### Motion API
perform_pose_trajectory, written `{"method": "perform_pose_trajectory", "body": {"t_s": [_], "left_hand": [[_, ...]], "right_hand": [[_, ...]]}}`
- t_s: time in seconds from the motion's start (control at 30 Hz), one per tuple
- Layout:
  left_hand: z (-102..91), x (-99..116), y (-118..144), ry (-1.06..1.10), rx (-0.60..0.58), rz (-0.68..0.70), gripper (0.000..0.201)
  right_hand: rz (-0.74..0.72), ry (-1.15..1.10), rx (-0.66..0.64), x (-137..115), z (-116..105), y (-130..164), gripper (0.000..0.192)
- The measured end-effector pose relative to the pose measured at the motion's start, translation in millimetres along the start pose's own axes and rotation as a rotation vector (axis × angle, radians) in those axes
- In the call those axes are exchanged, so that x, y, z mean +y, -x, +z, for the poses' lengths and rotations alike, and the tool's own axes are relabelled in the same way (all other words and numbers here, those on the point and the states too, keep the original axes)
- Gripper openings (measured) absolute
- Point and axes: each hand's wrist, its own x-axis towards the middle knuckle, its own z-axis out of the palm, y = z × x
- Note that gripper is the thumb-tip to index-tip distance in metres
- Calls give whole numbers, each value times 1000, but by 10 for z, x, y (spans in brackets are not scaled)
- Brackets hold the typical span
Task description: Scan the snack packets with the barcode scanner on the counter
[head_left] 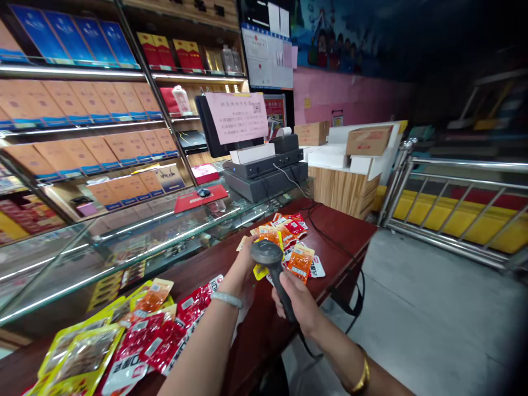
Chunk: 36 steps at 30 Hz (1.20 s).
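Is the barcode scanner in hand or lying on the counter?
In hand: the right hand grips the scanner by its handle, head raised above the counter.

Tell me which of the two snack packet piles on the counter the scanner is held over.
The far pile of small orange and red packets, right beneath the scanner in the right hand. The near pile, with bigger yellow and red packs, lies at the left forearm.

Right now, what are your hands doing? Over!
Right hand grips barcode scanner. Left hand holds yellow snack packet under it. More packets on red counter.
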Motion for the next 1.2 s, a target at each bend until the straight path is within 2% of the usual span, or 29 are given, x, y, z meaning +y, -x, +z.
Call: {"method": "perform_pose_trajectory", "body": {"t_s": [0.1, 0.17, 0.27, 0.37, 0.47, 0.53, 0.67, 0.8, 0.9, 1.03, 1.13, 1.2], "left_hand": [[46, 36, -21, 130, 12, -5, 58], [-90, -27, 76, 33, 63, 29, 62], [-524, -199, 347, -369, 134, 58, 57], [-1062, -352, 673, -830, 170, -75, 47], [-1460, -449, 936, -1114, 78, -234, 47], [-1589, -492, 1047, -1180, -1, -285, 48], [-1618, -532, 1126, -1230, -13, -320, 49], [-1552, -517, 1084, -1269, 30, -325, 49], [-1508, -486, 1033, -1216, 103, -314, 39], [-1501, -477, 989, -1037, 226, -271, 20], [-1541, -549, 949, -830, 365, -270, 23], [-1572, -632, 905, -610, 528, -258, 28]], "right_hand": [[-1, -6, 31, -28, -90, 6, 57], [6, 1, 16, -9, -125, 15, 55], [18, 19, -41, 61, -116, 24, 52], [54, 46, -99, 150, -37, 26, 52], [113, 53, -128, 230, 69, 33, 55], [139, 51, -133, 272, 124, 43, 56], [191, 49, -142, 332, 164, 65, 61], [207, 59, -128, 372, 149, 73, 67], [190, 67, -129, 386, 131, 71, 63], [156, 70, -133, 389, 97, 72, 57], [139, 72, -133, 395, 73, 83, 54], [137, 71, -135, 398, 66, 92, 53]]}}
